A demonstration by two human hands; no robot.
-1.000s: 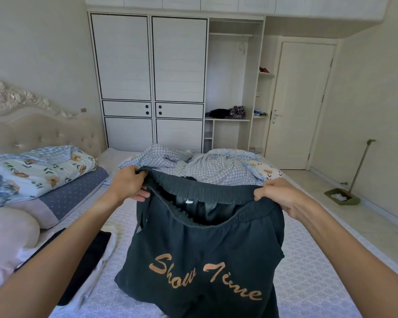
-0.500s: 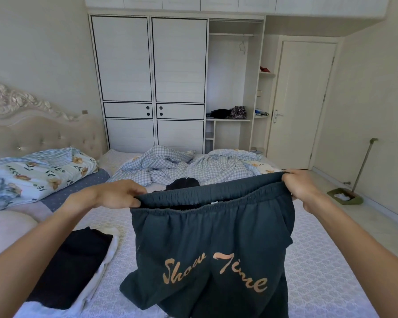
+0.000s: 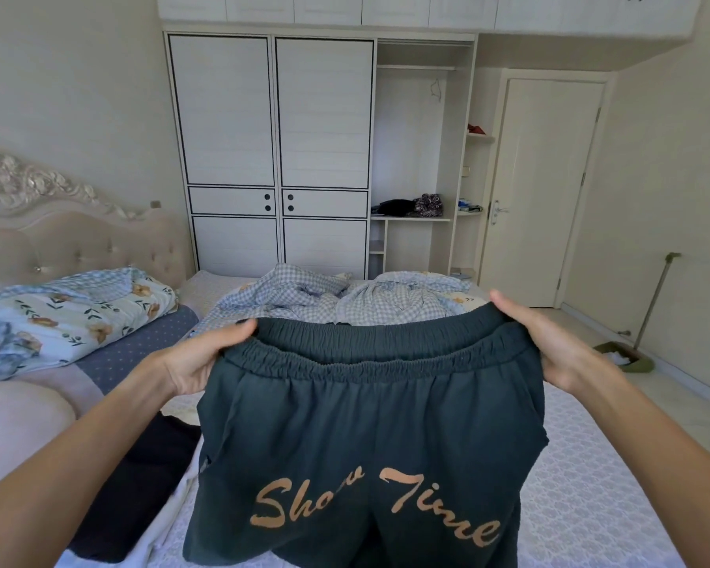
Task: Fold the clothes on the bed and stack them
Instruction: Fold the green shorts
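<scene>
nearest, the dark green cotton trousers with tan "show time" lettering (image 3: 369, 453) hang in the air over the bed with the pale patterned mattress cover (image 3: 591, 485), their lower part dropping out of view at the bottom edge. the elastic waistband runs left to right, stretched level between the two grips, so the garment's long axis falls straight down from the hands toward the person. the left hand (image 3: 197, 358) is clenched on the waistband's left end, thumb laid over the top; the right hand (image 3: 550, 342) is clenched on the right end, fingers wrapped behind the cloth. both sit about equally near the band, so neither has the advantage. the likely next move is to lower the trousers flat onto the mattress or bring the two ends together, halving them along the legs. at left, a folded black garment on white cloth (image 3: 140, 485) lies on the bed, probably the stack. farther off, crumpled blue checked fabric (image 3: 324, 297) waits by the white wardrobe (image 3: 271, 157).
</scene>
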